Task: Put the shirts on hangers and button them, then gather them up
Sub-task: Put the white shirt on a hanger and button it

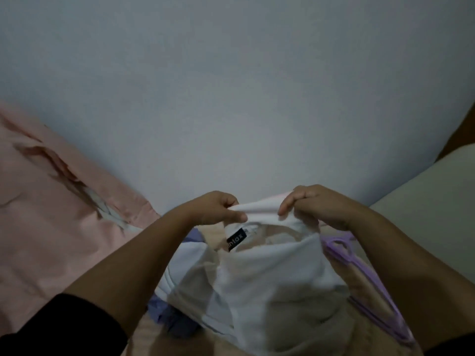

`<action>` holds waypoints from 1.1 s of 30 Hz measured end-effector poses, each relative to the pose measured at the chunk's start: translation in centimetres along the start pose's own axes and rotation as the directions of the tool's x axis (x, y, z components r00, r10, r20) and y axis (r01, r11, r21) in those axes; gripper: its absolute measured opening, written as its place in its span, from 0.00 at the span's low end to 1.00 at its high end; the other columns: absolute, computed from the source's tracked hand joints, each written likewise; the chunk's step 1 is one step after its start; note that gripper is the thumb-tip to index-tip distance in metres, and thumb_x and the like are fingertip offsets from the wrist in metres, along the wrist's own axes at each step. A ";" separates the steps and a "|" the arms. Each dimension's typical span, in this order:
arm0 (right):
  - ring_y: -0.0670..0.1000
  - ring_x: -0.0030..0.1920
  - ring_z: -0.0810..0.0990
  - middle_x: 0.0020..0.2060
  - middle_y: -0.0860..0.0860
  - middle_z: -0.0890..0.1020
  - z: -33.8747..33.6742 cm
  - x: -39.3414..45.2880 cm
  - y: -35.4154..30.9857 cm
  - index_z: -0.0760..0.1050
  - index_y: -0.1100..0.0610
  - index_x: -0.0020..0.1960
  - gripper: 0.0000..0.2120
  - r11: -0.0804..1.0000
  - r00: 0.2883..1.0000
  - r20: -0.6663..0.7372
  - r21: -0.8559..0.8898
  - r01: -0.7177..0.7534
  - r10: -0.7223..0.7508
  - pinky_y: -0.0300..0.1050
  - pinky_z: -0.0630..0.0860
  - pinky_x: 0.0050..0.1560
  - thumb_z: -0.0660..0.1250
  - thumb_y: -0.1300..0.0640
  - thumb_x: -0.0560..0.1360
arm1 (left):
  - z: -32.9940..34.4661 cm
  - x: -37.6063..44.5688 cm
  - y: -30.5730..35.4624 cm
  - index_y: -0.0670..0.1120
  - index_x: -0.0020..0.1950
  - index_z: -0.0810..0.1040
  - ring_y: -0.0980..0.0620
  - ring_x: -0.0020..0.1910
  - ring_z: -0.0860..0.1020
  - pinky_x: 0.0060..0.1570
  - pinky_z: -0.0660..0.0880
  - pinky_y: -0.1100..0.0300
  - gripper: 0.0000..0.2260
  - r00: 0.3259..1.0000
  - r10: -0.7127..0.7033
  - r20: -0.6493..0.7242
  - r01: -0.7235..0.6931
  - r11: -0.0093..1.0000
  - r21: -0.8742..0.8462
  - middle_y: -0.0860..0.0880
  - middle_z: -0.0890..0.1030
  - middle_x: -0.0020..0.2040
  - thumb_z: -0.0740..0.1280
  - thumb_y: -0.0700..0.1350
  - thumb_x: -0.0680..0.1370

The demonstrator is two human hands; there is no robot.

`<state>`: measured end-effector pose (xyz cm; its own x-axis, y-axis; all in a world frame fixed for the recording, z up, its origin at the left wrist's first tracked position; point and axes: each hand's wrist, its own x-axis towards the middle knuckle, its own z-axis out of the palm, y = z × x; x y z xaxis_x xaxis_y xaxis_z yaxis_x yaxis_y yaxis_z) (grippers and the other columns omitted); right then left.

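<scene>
My two hands, left grip [218, 207] and right grip [312, 204], one white shirt [267, 273] between them, one black neck label [237, 239], one purple hanger [341, 249], one blue-purple garment [169, 312], one pink bedsheet [51, 201], one cream pillow [424, 191]

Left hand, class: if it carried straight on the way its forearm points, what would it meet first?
The left hand points up and right, gripping the white shirt collar. It would probably meet the right hand first, though depth is unclear.

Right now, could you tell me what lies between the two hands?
In the head view, only the white shirt's collar spans the gap between the left hand and the right hand; both grip it.
</scene>
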<state>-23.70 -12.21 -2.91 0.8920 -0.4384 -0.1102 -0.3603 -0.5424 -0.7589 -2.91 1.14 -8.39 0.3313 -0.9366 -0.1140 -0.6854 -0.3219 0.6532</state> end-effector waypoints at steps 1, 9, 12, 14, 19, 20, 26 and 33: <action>0.50 0.31 0.71 0.34 0.53 0.76 -0.9 -1.0 -1.1 0.84 0.48 0.35 0.15 1.000 1.000 -0.011 -0.009 0.025 -0.025 0.39 0.67 0.30 0.62 0.64 0.68 | -1.0 -0.7 1.4 0.49 0.39 0.77 0.56 0.35 0.73 0.37 0.68 0.61 0.10 0.999 0.027 -0.040 -0.027 1.000 -0.012 0.53 0.77 0.35 0.71 0.54 0.74; 0.43 0.46 0.71 0.45 0.48 0.68 -8.8 -9.6 -10.7 0.79 0.37 0.44 0.12 0.903 0.949 -0.149 -0.378 0.205 -0.278 0.27 0.66 0.42 0.74 0.54 0.69 | -9.3 -9.0 14.7 0.47 0.41 0.78 0.56 0.36 0.74 0.36 0.69 0.62 0.14 0.962 0.195 -0.193 -0.162 0.971 0.173 0.53 0.78 0.36 0.76 0.55 0.68; 0.42 0.45 0.69 0.48 0.48 0.67 -10.9 -12.6 -13.6 0.80 0.40 0.47 0.11 0.853 0.913 -0.198 -0.468 0.231 -0.356 0.25 0.66 0.41 0.74 0.55 0.69 | -10.7 -11.3 17.7 0.48 0.40 0.79 0.55 0.37 0.74 0.37 0.67 0.60 0.14 0.969 0.176 -0.173 -0.115 0.942 0.314 0.53 0.77 0.36 0.79 0.54 0.64; 0.43 0.45 0.68 0.47 0.47 0.66 -11.7 -14.0 -14.8 0.81 0.42 0.47 0.11 0.832 0.887 -0.238 -0.502 0.235 -0.395 0.26 0.66 0.42 0.74 0.56 0.69 | -10.6 -12.1 18.6 0.49 0.42 0.78 0.53 0.40 0.75 0.37 0.67 0.60 0.15 0.973 0.145 -0.181 -0.070 0.927 0.368 0.54 0.76 0.35 0.79 0.55 0.64; 0.43 0.43 0.68 0.43 0.44 0.66 -12.6 -16.8 -14.5 0.82 0.47 0.45 0.10 0.822 0.853 -0.325 -0.538 0.190 -0.409 0.28 0.68 0.44 0.76 0.59 0.67 | -7.9 -13.2 15.3 0.45 0.45 0.80 0.52 0.42 0.76 0.38 0.69 0.62 0.18 0.984 0.067 -0.168 -0.006 0.941 0.340 0.51 0.79 0.41 0.78 0.56 0.66; 0.43 0.44 0.68 0.43 0.43 0.67 -12.6 -17.2 -13.9 0.83 0.49 0.47 0.11 0.830 0.855 -0.349 -0.537 0.154 -0.384 0.33 0.71 0.48 0.77 0.59 0.66 | -7.3 -13.6 14.3 0.44 0.44 0.81 0.53 0.40 0.76 0.37 0.69 0.62 0.17 0.982 0.064 -0.179 -0.009 0.956 0.295 0.50 0.79 0.41 0.78 0.55 0.66; 0.49 0.53 0.67 0.48 0.43 0.67 -12.0 -18.6 -10.7 0.79 0.43 0.57 0.23 0.820 0.864 -0.399 -0.572 0.027 -0.307 0.46 0.70 0.58 0.78 0.54 0.64 | -7.7 -17.4 13.6 0.54 0.38 0.77 0.57 0.37 0.75 0.34 0.67 0.66 0.13 0.894 0.171 -0.415 -0.094 0.976 0.198 0.56 0.79 0.36 0.79 0.55 0.63; 0.49 0.51 0.68 0.49 0.48 0.66 -11.6 -21.5 -12.4 0.75 0.50 0.61 0.24 0.848 0.713 -0.538 -0.507 0.153 -0.450 0.42 0.69 0.51 0.76 0.57 0.67 | -14.6 -25.6 20.1 0.75 0.48 0.69 0.64 0.43 0.75 0.41 0.67 0.77 0.28 0.754 0.461 -0.469 -0.216 0.847 0.486 0.59 0.75 0.47 0.81 0.51 0.62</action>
<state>-41.63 -4.37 16.28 0.6514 -0.4539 0.6080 -0.3074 -0.8905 -0.3355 -15.70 20.69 18.59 0.2376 -0.7894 0.5660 -0.9670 -0.1373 0.2145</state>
